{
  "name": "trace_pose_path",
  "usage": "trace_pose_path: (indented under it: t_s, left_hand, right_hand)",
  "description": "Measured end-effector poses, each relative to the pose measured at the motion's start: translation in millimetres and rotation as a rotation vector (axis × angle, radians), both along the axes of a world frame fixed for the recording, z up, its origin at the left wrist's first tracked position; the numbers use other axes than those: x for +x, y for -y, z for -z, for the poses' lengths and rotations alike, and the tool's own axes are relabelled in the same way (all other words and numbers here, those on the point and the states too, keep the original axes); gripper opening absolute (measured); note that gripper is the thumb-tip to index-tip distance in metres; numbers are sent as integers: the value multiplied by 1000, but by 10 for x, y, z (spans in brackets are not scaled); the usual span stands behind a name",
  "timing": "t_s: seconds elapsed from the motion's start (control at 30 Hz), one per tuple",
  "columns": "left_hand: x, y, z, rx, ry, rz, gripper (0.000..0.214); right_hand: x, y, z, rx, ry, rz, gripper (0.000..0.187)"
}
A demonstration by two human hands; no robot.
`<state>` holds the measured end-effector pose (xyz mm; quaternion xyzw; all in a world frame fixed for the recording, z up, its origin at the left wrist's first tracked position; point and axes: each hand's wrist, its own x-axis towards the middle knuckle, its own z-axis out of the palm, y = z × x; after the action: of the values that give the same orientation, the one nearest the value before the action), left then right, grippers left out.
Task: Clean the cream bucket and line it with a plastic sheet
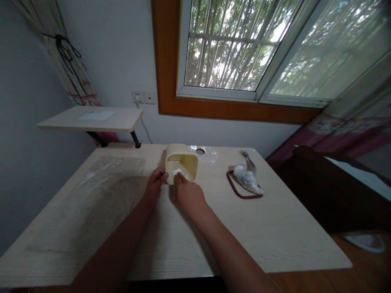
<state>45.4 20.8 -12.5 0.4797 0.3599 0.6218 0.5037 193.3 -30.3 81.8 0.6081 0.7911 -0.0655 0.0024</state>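
"holding what, that left hand [155,184]?"

"the tub [169,165]. it grips the low left edge."

"and the right hand [190,196]?"

"its fingers poke in at the front, by a white scrap [175,171]. i can't tell if they pinch it."

"where's the tub?"

"on the desk [287,240], near the back, with its open side to the person. a red strap [244,197] lies well off to the right, beside a white bundle [245,177]."

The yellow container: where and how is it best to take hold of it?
Probably by the left wall of the yellow container, coming from the left: its mouth faces the person, so that edge should pinch easily, while the right hand covers part of the mouth.
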Motion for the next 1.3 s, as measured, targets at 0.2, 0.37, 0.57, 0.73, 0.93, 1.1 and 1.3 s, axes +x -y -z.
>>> trace_pose_path:
  t_s: [0.2,0.37,0.57,0.73,0.93,1.1,1.3]
  left_hand:
    - [-23,-12,25,-7,7,-9,29]
    - [16,4,-17,-21,23,9,30]
    - [15,31,-35,-33,8,5,30]
    - [-6,10,6,-26,11,0,29]
    - [19,15,-36,-36,35,20,30]
    - [27,25,-51,-23,31,27,31]
    - [33,32,-54,-38,8,15,32]
  right_hand:
    - [-42,50,25,29,-30,-57,52]
    - [149,-21,15,0,67,62,53]
    - [66,2,34,7,11,-8,49]
    - [-20,48,41,32,-71,-72,47]
    - [163,-12,42,16,-1,15,50]
    - [229,-39,50,2,4,55,53]
    - [83,8,73,-2,-42,19,53]
